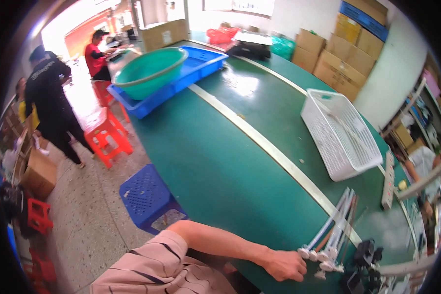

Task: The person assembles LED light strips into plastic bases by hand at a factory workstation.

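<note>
My left hand (290, 265) closes on the white rods' (330, 235) ends – bundle lying on the table (220, 166), basket (339, 132) apart – right hand unseen.

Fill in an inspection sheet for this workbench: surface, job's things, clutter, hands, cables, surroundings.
Surface: green table with a pale strip running along it.
Job's things: bundle of white and orange rods lying near the front edge.
Clutter: white mesh basket, green basin in a blue tray, white power strip.
Hands: left hand closed beside the rod ends; right hand not in view.
Cables: nothing seen.
Surroundings: cardboard boxes, orange stools, blue crate, people standing.
</note>
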Tool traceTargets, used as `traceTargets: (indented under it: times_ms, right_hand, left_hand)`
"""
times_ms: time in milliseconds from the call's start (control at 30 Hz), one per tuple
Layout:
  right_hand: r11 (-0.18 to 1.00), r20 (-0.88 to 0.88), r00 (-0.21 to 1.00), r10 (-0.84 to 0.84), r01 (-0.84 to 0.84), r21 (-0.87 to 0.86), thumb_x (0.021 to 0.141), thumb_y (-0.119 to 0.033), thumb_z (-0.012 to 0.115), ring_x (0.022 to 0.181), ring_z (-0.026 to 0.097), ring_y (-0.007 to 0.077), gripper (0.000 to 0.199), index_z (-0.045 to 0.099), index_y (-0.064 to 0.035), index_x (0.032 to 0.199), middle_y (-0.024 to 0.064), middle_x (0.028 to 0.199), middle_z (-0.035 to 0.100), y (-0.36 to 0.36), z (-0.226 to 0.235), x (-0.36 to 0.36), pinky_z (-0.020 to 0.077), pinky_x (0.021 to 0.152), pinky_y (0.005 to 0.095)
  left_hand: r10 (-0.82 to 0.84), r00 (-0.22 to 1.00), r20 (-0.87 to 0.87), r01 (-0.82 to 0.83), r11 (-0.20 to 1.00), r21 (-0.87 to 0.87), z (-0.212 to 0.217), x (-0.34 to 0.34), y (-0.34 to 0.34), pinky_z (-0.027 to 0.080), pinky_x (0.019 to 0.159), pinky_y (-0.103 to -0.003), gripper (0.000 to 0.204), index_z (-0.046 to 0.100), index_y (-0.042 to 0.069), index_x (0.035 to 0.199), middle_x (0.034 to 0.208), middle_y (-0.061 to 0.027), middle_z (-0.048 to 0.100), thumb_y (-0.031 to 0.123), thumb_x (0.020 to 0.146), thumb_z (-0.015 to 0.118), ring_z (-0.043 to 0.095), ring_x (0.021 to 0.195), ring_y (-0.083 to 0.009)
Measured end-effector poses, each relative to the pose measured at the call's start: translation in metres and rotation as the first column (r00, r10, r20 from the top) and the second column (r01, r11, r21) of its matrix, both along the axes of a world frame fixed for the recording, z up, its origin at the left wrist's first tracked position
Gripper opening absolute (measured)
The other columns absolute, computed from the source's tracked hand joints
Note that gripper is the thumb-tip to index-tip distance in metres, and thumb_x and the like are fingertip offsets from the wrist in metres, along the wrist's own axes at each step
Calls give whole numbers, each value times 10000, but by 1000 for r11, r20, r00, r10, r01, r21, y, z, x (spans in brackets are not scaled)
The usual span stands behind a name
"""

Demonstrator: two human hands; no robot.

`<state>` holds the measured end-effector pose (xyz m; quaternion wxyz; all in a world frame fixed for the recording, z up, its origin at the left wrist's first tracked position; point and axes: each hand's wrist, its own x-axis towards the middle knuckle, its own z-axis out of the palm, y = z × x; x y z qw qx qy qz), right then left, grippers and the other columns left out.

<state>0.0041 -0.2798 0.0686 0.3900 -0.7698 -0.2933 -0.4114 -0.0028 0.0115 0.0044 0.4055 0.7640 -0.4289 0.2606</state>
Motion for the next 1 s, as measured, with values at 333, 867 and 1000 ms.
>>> traceTargets:
  times_ms: [333, 867, 1000]
  right_hand:
    - [655, -416, 516, -749, 672, -345, 980, -159, 524, 796, 608, 332, 264, 668, 8, 1126, 211, 1041, 662, -48, -55, 23, 508, 710, 408]
    - [686, -431, 582, -689, 715, -132, 878, -56, 640, 771, 639, 239, 117, 681, -22, 982, 106, 920, 660, -65, -77, 34, 519, 679, 331]
    - [685, -438, 582, -685, 719, -117, 874, -45, 640, 755, 637, 232, 102, 680, -6, 960, 97, 901, 649, -62, -75, 35, 517, 657, 320]
  left_hand:
    - [14, 995, -95, -8, 997, 72, 5, -5, 0, 446, 616, -408, 219, 575, -42, 902, 758, -126, 504, 37, 700, 604, 539, 731, -298]
    - [227, 971, 76, -220, 972, -86, 41, -2, 17, 487, 694, -361, 342, 632, -18, 1075, 951, -105, 612, -11, 735, 661, 596, 811, -259]
    - [355, 932, 70, -348, 933, -95, 50, 5, 29, 492, 785, -395, 423, 642, 28, 1124, 1075, -121, 616, 8, 704, 694, 600, 919, -280]
